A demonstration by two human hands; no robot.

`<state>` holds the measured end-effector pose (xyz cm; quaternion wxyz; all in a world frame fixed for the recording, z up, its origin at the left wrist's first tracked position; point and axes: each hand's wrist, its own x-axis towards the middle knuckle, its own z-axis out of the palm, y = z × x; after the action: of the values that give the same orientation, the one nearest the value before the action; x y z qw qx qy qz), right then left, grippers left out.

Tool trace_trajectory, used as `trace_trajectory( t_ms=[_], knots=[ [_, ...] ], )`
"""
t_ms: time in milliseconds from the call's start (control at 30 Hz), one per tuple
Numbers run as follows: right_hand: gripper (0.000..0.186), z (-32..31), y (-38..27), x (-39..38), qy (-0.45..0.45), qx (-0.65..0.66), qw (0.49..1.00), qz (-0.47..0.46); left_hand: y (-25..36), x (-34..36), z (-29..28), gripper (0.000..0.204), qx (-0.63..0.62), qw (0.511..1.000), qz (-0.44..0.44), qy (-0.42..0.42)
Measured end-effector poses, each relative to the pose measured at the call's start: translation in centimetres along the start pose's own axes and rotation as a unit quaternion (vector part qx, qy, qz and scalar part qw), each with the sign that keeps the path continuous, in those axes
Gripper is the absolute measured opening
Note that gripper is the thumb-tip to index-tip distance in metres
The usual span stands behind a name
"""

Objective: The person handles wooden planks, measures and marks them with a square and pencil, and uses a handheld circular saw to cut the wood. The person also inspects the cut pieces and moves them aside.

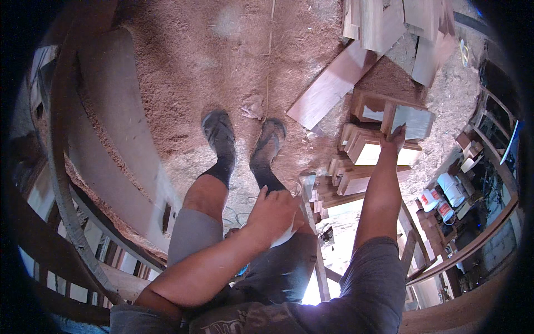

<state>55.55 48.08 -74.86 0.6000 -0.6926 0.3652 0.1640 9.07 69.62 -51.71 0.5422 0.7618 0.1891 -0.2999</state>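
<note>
Head view: one rectangular brown wooden frame [388, 116], split by a crossbar into two unequal parts, the narrower on the left showing a pale patch, the wider on the right a smooth, bluish-grey face; edges straight, corners squared, wood reddish-brown with lighter stretches. Location: right of centre, at the top of a staggered stack of brown wooden box-like pieces [347, 142], their edges stepped toward the person and some faces bright with light. Right hand [393, 139]: arm extended, fingers at the lower edge of the frame beside the crossbar; whether they grip it or merely rest there cannot be told. Left hand [276, 214]: forearm crossing the body, fingers bent, placed over the dark-clothed right thigh; whether anything is held in it cannot be told. Surroundings: one long, flat, pinkish-brown wooden plank [328, 89] lying aslant just beyond the frame; a group of broad, light-brown boards [384, 25] at the upper right; a reddish-brown floor strewn with sawdust [183, 72]; white-and-red containers [436, 201] at the far right; large, curved-looking, greyish-brown panels [119, 122] at the left.
</note>
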Motion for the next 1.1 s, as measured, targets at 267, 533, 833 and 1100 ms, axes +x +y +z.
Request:
trace_trajectory(
  t_ms=[267,533,833,1100],
  knots=[
    [0.049,-0.1,3.7,3.3,0.137,-0.339,0.921,-0.133,2.1,1.3,1.2,0.07,0.017,1.0,-0.018,0.005],
    [0.066,6.0,9.1,-10.4,0.106,-0.511,0.755,-0.395,1.6,2.1,0.5,0.066,-0.062,0.993,-0.094,0.043],
    [0.03,2.1,14.5,-41.0,-0.092,-0.521,0.812,-0.246,0.0,-8.6,-0.5,0.052,-0.088,0.977,-0.141,0.137],
    [0.027,4.0,4.0,-55.7,-0.319,-0.145,0.924,0.152,5.9,-18.9,-8.4,0.039,-0.19,0.905,-0.187,0.33]
  ],
)
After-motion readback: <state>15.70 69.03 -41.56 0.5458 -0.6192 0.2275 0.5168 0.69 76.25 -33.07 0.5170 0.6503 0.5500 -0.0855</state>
